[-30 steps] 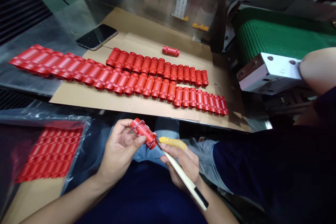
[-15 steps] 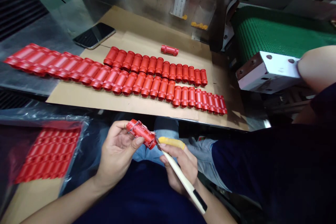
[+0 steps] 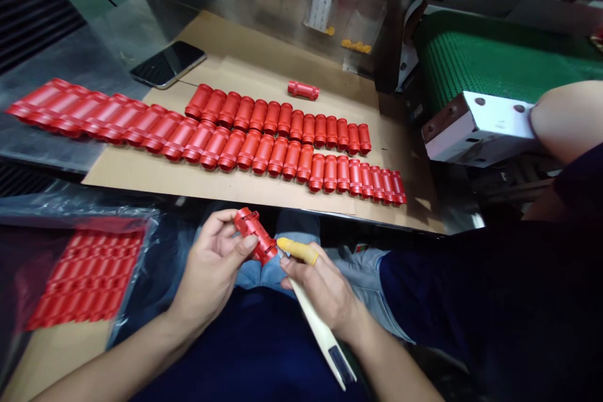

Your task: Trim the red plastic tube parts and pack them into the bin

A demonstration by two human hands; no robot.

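Note:
In my left hand (image 3: pixel 210 257) is a red plastic tube part (image 3: pixel 255 235), pinched between thumb and fingers and tilted over my lap. It has ribs and a raised clip-like edge. My right hand (image 3: pixel 320 286) is closed around a slim cream-handled knife (image 3: pixel 315 320) with a dark inset at its rear end. The tool's narrow metal tip lies at the lower right end of the red part, mostly hidden by fingers. A yellow finger cot (image 3: pixel 298 250) covers my right index finger, which touches or nearly touches the part's end.
Two rows of similar red parts (image 3: pixel 235 149) lie on cardboard (image 3: pixel 226 188) on the bench, with a single one (image 3: pixel 303 90) behind. A phone (image 3: pixel 168 64) rests back left. A plastic-lined box (image 3: pixel 70 339) holds more parts. Right are a green conveyor (image 3: pixel 499 56) and another person's arm (image 3: pixel 570 119).
The red part has turned in my left hand and tilts more steeply. My right hand has rotated slightly, swinging the knife handle's rear end down and to the left.

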